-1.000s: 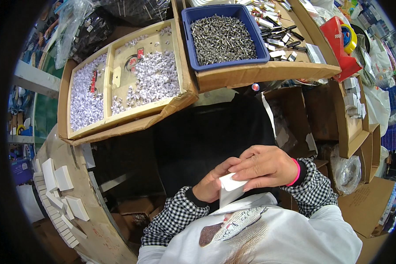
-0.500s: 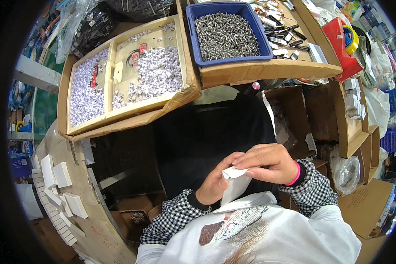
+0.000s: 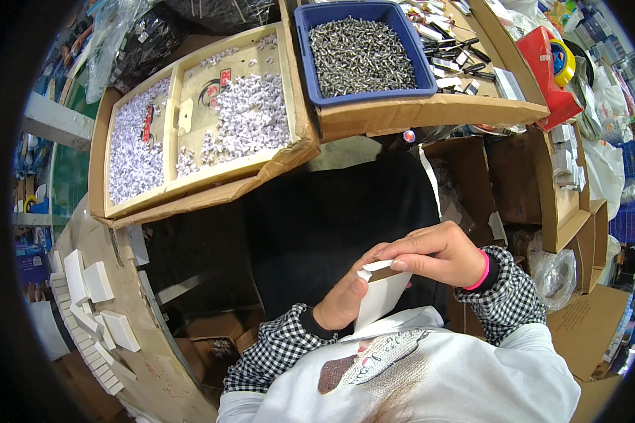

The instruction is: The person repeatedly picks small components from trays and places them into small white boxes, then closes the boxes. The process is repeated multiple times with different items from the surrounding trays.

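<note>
A small white cardboard box (image 3: 382, 292) is held close to my chest, its top flap partly folded. My left hand (image 3: 344, 299) grips its lower left side from beneath. My right hand (image 3: 430, 254), with a pink band at the wrist, pinches the top flap with the fingertips. Both sleeves are black-and-white check. Above them, a blue bin (image 3: 363, 49) full of metal screws sits on a cardboard shelf. Left of the bin is a divided cardboard tray (image 3: 190, 134) with heaps of small white plastic parts.
Several folded white boxes (image 3: 92, 303) lie in rows on a curved cardboard surface at lower left. Pens and small tools (image 3: 451, 49) lie right of the blue bin, beside a red box (image 3: 550, 70). Open cardboard cartons (image 3: 564, 211) stand at right.
The white box has turned more upright between my hands, and my right fingers have shifted onto its top flap. The hands stay near my chest.
</note>
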Demonstrator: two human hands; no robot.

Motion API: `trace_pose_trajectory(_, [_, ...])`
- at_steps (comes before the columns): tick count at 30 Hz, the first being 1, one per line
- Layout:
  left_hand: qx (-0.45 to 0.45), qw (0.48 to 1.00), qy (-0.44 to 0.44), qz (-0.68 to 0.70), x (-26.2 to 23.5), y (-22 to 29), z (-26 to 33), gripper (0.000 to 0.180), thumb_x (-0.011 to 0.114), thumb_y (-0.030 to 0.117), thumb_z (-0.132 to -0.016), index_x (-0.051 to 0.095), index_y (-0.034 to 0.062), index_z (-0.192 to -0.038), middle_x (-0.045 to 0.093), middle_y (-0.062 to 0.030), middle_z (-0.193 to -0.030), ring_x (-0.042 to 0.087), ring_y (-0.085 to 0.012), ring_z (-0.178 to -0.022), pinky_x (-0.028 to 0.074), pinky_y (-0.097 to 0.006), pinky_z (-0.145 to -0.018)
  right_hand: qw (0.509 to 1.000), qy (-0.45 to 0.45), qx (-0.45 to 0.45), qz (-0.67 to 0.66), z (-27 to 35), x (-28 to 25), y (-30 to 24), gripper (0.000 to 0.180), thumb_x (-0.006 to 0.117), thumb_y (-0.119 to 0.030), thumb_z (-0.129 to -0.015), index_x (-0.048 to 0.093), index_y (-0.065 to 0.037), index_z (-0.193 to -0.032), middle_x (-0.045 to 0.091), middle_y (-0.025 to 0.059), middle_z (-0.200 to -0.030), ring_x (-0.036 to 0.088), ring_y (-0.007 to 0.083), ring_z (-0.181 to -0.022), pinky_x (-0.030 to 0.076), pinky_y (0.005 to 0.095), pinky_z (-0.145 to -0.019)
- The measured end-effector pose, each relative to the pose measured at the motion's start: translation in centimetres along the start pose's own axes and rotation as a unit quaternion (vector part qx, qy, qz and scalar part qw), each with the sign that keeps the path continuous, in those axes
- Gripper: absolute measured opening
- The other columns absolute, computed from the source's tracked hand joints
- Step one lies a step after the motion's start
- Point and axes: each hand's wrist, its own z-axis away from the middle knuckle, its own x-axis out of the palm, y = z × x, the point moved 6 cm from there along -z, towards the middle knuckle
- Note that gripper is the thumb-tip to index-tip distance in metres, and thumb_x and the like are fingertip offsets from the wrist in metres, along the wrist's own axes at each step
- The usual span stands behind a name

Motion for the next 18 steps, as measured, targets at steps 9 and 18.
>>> trace_pose_trajectory(9, [-0.011, 0.997, -0.069, -0.039, 0.9, 0.9, -0.1, 0.102, 0.041, 0.082, -0.072, 0.031, 0.0036, -0.136, 0.050, -0.0162, -0.118, 0.053, -0.0223, -0.108, 0.045, -0.034, -0.091, 0.995, 0.042, 0.080, -0.051, 0.3, 0.7, 0.6, 0.019, 0.065, -0.012, -0.085, 0.070, -0.006, -0.102, 0.069, 0.0112, -0.094, 0.067, 0.0158, -0.076, 0.055, 0.0251, -0.060])
trace_pose_trajectory(18, [0.049, 0.996, -0.054, -0.056, 0.6, 1.1, -0.4, 0.104, 0.038, 0.082, -0.073, 0.032, -0.0016, -0.134, 0.047, -0.0115, -0.122, 0.047, -0.0186, -0.114, 0.037, -0.030, -0.098, 0.982, 0.122, -0.065, 0.128, 0.6, 1.4, -1.6, 0.014, 0.067, -0.003, -0.080, 0.069, 0.002, -0.093, 0.069, 0.0154, -0.094, 0.068, 0.0264, -0.090, 0.054, 0.0320, -0.079])
